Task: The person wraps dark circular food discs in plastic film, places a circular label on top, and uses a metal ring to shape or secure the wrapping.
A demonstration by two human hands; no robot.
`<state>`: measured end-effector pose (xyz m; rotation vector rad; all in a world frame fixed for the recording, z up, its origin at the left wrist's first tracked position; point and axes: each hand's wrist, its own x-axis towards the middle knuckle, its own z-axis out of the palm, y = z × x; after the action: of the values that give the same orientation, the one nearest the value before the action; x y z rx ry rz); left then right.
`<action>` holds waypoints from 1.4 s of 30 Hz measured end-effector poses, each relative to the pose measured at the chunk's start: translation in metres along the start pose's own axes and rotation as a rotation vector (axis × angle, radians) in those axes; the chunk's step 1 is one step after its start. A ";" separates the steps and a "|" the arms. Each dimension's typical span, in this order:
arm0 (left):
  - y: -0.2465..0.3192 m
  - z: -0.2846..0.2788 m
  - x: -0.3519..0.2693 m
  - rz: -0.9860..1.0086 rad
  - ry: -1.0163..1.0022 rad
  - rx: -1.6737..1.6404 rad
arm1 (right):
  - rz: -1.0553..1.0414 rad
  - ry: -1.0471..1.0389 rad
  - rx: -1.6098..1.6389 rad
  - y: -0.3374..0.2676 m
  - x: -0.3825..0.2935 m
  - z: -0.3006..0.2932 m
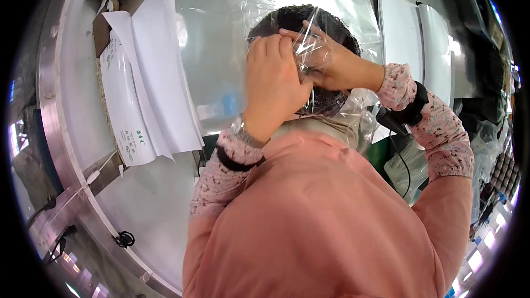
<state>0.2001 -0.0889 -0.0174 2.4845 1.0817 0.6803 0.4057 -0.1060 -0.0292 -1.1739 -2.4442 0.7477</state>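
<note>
A dark, round mass with ragged edges (345,37), perhaps dried seaweed, lies before me inside a clear plastic bag (358,107). Over its near left part, my left hand (275,80) curls its fingers down onto the film. My right hand (337,64) reaches in from the right, its upper fingers stretched towards the left hand and its lower fingers bent. Crumpled film is gathered between the two hands and passes across the right palm. The fingertips of the lower right fingers are hidden. Both hands touch the bag above the dark mass.
A fanned stack of white printed bags (161,78) lies at the left of the shiny worktop (211,58). More white sheets (401,37) lie at the right. Loose clear plastic (408,169) and a black cable (401,155) are beside my right arm. A metal edge (68,132) bounds the left side.
</note>
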 end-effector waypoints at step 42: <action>0.006 0.014 -0.006 0.062 -0.093 0.008 | 0.320 1.228 1.393 -0.006 -0.017 -0.019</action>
<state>0.2077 -0.0994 -0.0275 2.5386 0.9791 0.5728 0.4220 -0.1163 -0.0115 -0.8713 -0.4455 1.0292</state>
